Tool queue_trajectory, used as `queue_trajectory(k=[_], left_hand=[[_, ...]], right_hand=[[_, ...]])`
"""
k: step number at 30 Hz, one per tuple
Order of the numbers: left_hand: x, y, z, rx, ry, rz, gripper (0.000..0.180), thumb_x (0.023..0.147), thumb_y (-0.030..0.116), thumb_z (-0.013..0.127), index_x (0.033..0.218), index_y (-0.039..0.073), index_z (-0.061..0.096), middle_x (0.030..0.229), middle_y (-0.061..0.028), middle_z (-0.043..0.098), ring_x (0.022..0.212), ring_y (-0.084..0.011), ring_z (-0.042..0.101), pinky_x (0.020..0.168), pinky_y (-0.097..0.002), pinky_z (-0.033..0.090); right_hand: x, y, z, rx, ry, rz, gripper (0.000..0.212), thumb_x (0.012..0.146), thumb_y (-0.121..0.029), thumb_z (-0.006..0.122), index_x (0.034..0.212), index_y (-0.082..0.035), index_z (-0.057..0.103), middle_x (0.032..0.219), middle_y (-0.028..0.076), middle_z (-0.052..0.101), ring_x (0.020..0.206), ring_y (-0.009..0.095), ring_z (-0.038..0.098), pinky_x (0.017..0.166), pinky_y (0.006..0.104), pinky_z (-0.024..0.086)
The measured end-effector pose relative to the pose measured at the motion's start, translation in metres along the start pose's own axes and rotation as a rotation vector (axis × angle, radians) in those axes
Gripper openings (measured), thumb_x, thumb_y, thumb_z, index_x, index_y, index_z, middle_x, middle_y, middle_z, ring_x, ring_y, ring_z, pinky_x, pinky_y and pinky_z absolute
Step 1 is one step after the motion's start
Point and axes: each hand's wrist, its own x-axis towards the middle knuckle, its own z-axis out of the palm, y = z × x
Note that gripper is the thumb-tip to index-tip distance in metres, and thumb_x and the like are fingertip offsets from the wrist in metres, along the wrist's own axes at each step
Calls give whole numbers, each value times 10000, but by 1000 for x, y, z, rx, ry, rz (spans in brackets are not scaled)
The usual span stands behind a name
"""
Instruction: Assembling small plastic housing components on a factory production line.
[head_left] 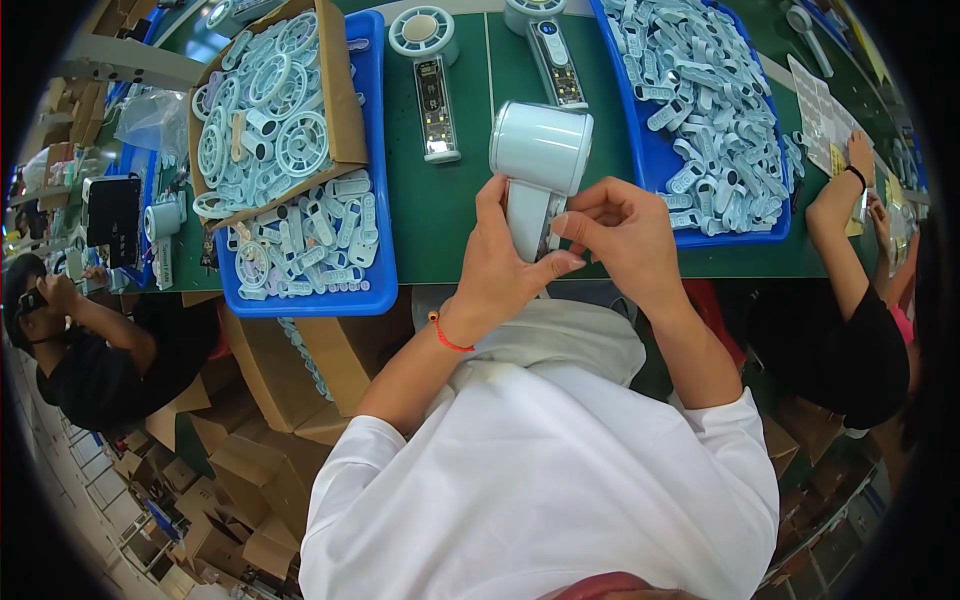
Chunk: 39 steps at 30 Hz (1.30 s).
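Note:
A pale blue handheld fan [541, 150] is held up over the table's near edge, its round head away from me and its handle toward me. My left hand [492, 250] is wrapped round the handle from the left, the thumb across its lower end. From the right, my right hand [625, 235] pinches at the handle's side, where inner parts show; whether a small piece sits between its fingertips I cannot make out. Beyond lie a fan with its handle's circuit board exposed [433, 105] and another similar open fan [556, 65].
On the left, a blue tray [378, 270] bears small pale parts and a cardboard box [345, 100] of ring-shaped grilles. At the right, another blue tray [650, 165] is heaped with pale handle pieces. A co-worker's arm [840, 215] reaches over the table at far right; another person sits at far left.

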Motion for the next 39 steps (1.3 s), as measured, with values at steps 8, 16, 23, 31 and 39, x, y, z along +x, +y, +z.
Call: queue_trajectory(k=[8, 16, 23, 31, 39], left_hand=[[7, 10, -11, -52, -111, -108, 785, 695, 172, 740, 1301, -49, 292, 1129, -196, 527, 1005, -279, 565, 832, -353, 458], [7, 8, -8, -167, -98, -174, 790, 672, 186, 768, 1292, -37, 333, 1132, -152, 530, 1014, -221, 544, 853, -330, 446], [7, 14, -6, -149, -82, -208, 780, 681, 171, 754, 1290, -53, 322, 1129, -167, 528, 999, -241, 549, 850, -340, 447], [8, 8, -5, 59, -78, -115, 757, 695, 182, 708, 1270, -88, 296, 1048, -240, 552, 941, -352, 589, 787, -384, 476], [10, 12, -6, -11, -99, -174, 710, 701, 155, 681, 1253, -89, 306, 1016, -234, 563, 914, -333, 602, 773, -378, 480]], right_hand=[[10, -2, -9, -112, -221, 99, 191, 790, -141, 669, 714, 11, 581, 623, 46, 592, 496, 63, 502, 448, 195, 386], [10, 13, -7, -89, -180, 42, 178, 777, -131, 645, 694, -14, 541, 591, 9, 552, 489, 33, 473, 429, 181, 333], [7, 18, -7, -106, -151, -22, 170, 797, -134, 644, 730, -17, 541, 596, -8, 532, 495, 31, 469, 429, 178, 334], [5, 13, -8, -88, -166, 40, 235, 848, -196, 636, 721, -15, 558, 601, 9, 541, 504, 44, 468, 434, 190, 346], [11, 11, -11, -185, -206, -15, 260, 843, -233, 641, 720, -18, 559, 586, 8, 527, 506, 41, 457, 445, 189, 333]])
